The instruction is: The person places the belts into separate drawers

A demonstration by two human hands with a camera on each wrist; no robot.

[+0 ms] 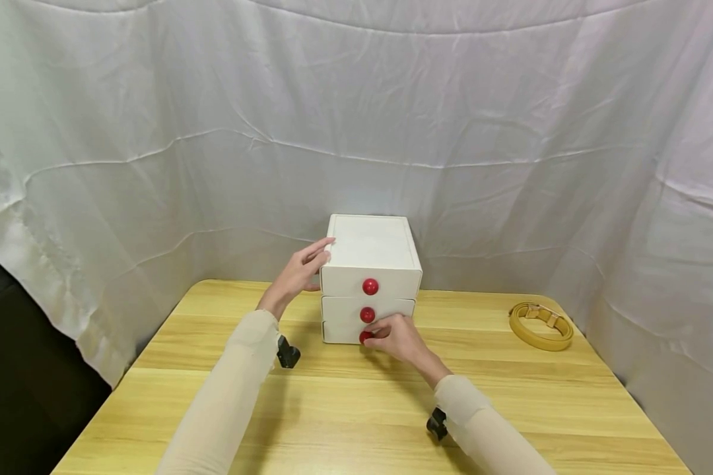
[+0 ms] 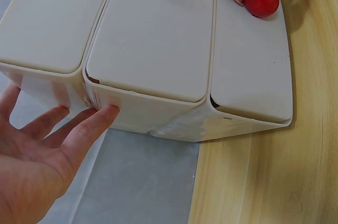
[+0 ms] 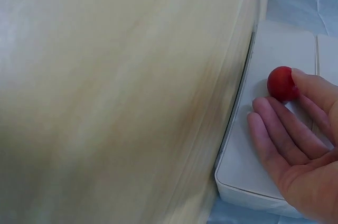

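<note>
You're bracing the drawer box (image 1: 371,251) with your flat left hand (image 1: 297,274) while your right hand (image 1: 397,338) is pinching the bottom knob (image 3: 280,83), so a straight outward pull looks next.

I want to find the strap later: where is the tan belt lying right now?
In the head view the tan belt lies coiled on the wooden table near its far right corner, to the right of the white drawer box.

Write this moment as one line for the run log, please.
left hand steadies drawer box | right hand pinches bottom red knob | bottom drawer shut
</note>
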